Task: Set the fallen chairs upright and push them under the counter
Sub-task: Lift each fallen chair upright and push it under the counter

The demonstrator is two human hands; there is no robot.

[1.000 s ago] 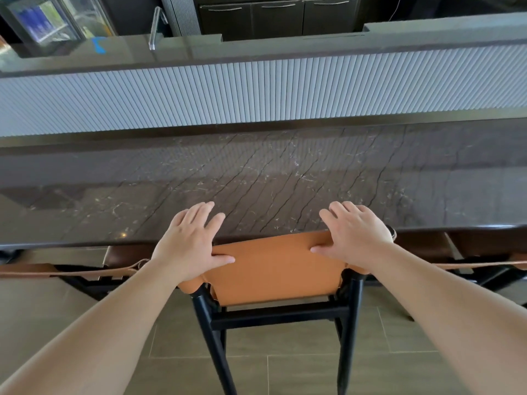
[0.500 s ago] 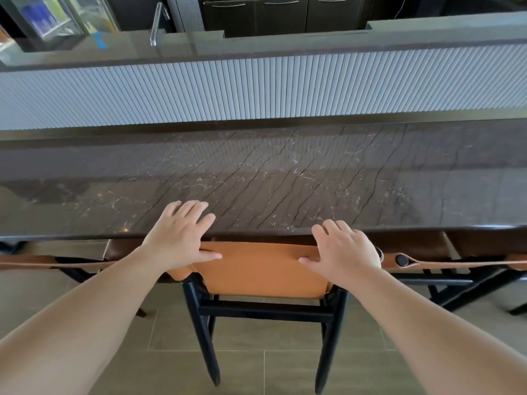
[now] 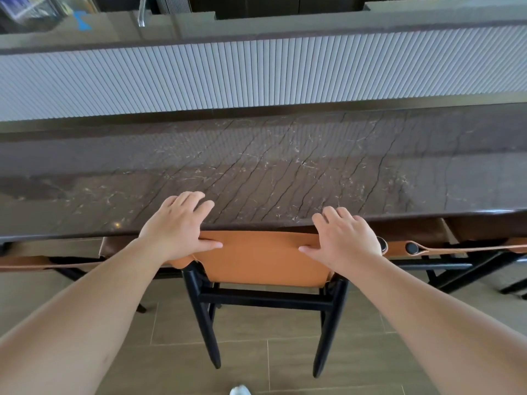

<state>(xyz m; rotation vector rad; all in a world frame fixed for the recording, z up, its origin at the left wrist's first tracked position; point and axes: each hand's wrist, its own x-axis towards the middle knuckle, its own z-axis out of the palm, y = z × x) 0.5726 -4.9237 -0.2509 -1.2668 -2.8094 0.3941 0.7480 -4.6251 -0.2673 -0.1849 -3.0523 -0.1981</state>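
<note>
The chair [image 3: 263, 259] has gone further in than it was a moment ago. Before, more of its orange back stuck out on the near side of the counter [image 3: 256, 172]. Now the top edge of the back sits right at the counter's near edge, and the seat is hidden under the dark stone. I think this means the push on this chair is almost done, or done.

The left hand [image 3: 178, 226] lies on the left top corner of the chair back. Its fingers are straight and a little apart, and they reach over the edge of the counter. The thumb points right along the orange leather. The right hand [image 3: 346, 238] lies on the right top corner in the same way, with straight fingers a little apart and the thumb pointing left. Neither hand curls around the chair. They just press flat on it.

The chair stands upright in the middle, on a tiled floor. Its back is smooth orange leather. Its legs and bars are black. Two back legs and a cross bar show below the leather. More chairs stand at the left [image 3: 25, 262] and at the right [image 3: 462, 246], also tucked in.
</note>
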